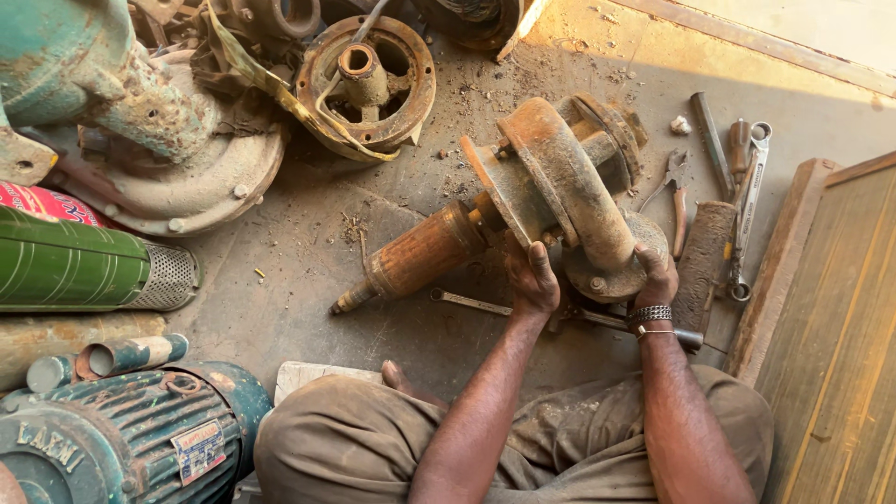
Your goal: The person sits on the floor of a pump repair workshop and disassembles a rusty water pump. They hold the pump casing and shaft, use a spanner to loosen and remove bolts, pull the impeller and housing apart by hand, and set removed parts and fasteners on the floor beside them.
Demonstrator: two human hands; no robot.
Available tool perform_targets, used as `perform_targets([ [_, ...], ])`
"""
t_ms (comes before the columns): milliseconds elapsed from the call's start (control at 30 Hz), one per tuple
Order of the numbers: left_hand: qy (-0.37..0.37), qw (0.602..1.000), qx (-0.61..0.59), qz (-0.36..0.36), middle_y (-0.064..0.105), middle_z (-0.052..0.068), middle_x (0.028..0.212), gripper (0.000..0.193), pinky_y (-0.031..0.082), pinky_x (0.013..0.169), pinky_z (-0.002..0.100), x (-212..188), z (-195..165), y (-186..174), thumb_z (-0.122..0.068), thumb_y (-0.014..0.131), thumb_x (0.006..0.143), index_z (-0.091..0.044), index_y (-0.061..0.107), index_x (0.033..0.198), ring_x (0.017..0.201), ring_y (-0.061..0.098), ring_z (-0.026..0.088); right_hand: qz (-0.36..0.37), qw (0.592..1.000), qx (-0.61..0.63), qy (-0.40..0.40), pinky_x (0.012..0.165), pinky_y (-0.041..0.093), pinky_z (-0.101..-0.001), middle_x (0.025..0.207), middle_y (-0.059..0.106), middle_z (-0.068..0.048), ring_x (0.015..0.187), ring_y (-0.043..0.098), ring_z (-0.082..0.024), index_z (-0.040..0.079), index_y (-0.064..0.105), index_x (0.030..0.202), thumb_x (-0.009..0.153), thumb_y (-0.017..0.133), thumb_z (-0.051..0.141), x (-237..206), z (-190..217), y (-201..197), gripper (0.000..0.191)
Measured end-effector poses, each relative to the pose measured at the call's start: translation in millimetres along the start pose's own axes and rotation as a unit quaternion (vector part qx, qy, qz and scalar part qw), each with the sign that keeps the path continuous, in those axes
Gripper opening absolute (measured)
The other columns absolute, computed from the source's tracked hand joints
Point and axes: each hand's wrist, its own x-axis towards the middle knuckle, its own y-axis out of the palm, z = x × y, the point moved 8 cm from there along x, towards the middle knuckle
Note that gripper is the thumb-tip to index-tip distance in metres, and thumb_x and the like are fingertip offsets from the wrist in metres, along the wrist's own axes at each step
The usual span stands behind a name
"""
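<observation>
Cast-iron pump housing looks heavy, stiff, gritty; left hand clasps its underside, right hand cups the flange at 4 o'clock.

Warm low sunlight from upper right, sharp focus, soft shadows.

Both bare forearms extend forward. Left hand palm down, fingers curled in a grip. Right hand cupped, gripping; bracelets on right wrist.
</observation>
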Motion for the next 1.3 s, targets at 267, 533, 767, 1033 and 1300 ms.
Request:
perform_targets([
  [267, -0.003, 1.0, 0.014, 0.021, 0.06, 0.015, 0.087, 0.079, 0.06, 0.074, 0.043, -1.1, 5.9, 3.9, -0.064, 0.023, 0.108, 0.004, 0.036, 0.145, 0.077, 0.065, 0.024, -0.011, 1.0, -0.023, 0.012, 0.095, 0.054, -0.0378, 0.117, 0.069, -0.013, 0.105, 0.066, -0.023, -0.002, 0.061, 0.132, 0.083, 0.075, 0.031, 1.0, 2.1, -1.0, 0.061],
  [533, 0.088, 0.993, 0.068, -0.03, 0.051, 0.02, 0.121, 0.067, 0.052, 0.1, 0.047, 0.7, -16.9, -2.3, -0.059, 0.023, 0.113, 0.0, 0.035, 0.143, 0.115, 0.056, 0.029, -0.014, 1.0, -0.024, 0.008, 0.095, 0.053, -0.0385, 0.119, 0.069, -0.014, 0.106, 0.065, -0.024, -0.002, 0.061, 0.133, 0.082, 0.076, 0.032, 2.8, 1.4, -0.9, 0.063],
  [767, 0.231, 0.912, 0.265, -0.212, 0.062, 0.007, 0.116, 0.033, 0.039, 0.111, 0.041, 65.0, -93.3, -51.9, -0.04, 0.059, 0.105, -0.014, 0.055, 0.124, 0.115, 0.057, 0.023, -0.01, 1.0, -0.002, -0.01, 0.096, 0.053, -0.0378, 0.118, 0.069, -0.013, 0.106, 0.066, -0.023, -0.003, 0.063, 0.132, 0.082, 0.076, 0.027, 0.6, 3.2, 3.8, 0.059],
  [1033, -0.155, 0.812, 0.482, 0.291, 0.075, -0.004, 0.096, 0.028, 0.032, 0.108, 0.051, 211.3, -57.1, -35.2, -0.022, 0.09, 0.075, -0.022, 0.075, 0.098, 0.094, 0.067, 0.012, -0.026, 0.999, -0.012, -0.03, 0.094, 0.052, -0.0352, 0.117, 0.07, -0.012, 0.103, 0.065, -0.022, -0.003, 0.064, 0.131, 0.082, 0.078, 0.026, -5.8, 9.3, 9.5, 0.059],
  [1300, -0.075, 0.856, 0.373, 0.35, 0.073, 0.003, 0.089, 0.027, 0.061, 0.072, 0.028, 220.8, -45.2, -22.6, -0.004, 0.086, 0.074, -0.01, 0.072, 0.096, 0.08, 0.069, 0.01, -0.051, 0.999, -0.012, 0.003, 0.089, 0.056, -0.0384, 0.116, 0.068, -0.013, 0.102, 0.066, -0.022, 0.0, 0.061, 0.134, 0.079, 0.076, 0.025, -12.4, 15.0, 14.4, 0.062],
])
